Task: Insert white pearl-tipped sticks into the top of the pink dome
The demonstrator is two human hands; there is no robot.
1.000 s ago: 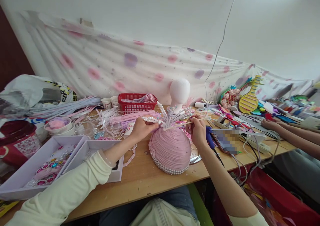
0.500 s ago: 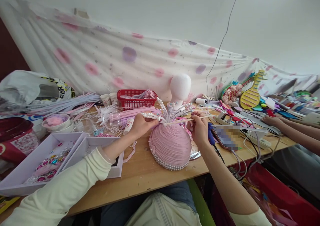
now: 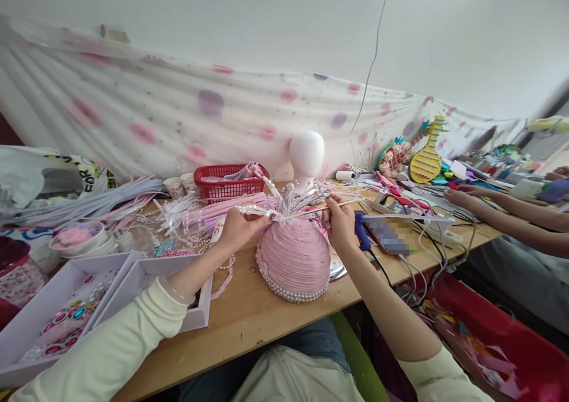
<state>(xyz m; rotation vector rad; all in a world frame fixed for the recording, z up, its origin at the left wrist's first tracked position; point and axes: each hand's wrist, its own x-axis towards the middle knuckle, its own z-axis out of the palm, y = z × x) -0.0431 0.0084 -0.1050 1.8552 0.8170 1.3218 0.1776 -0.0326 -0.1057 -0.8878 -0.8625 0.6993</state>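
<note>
A pink dome (image 3: pixel 293 262) wound with strands stands on the table in front of me, pearl beads around its base. White and silvery stems tipped with small beads (image 3: pixel 296 197) rise from its top. At the left of the top, my left hand (image 3: pixel 240 229) is closed on a string of white pearl beads (image 3: pixel 251 210). My right hand (image 3: pixel 340 221) pinches a thin wooden stick (image 3: pixel 309 213), whose far end reaches the foot of the stems near my left fingertips. Whether the stick touches the beads I cannot tell.
Behind the dome stand a white foam head (image 3: pixel 306 153) and a red basket (image 3: pixel 231 191). Boxes of gems (image 3: pixel 113 265) lie left. A blue-handled tool (image 3: pixel 362 233), a phone (image 3: pixel 389 236) and cables lie right. Another person's arms (image 3: pixel 502 203) rest farther right.
The view has turned slightly right, so things sit farther left in it. Both hands keep their hold at the top of the dome, with little other visible movement.
</note>
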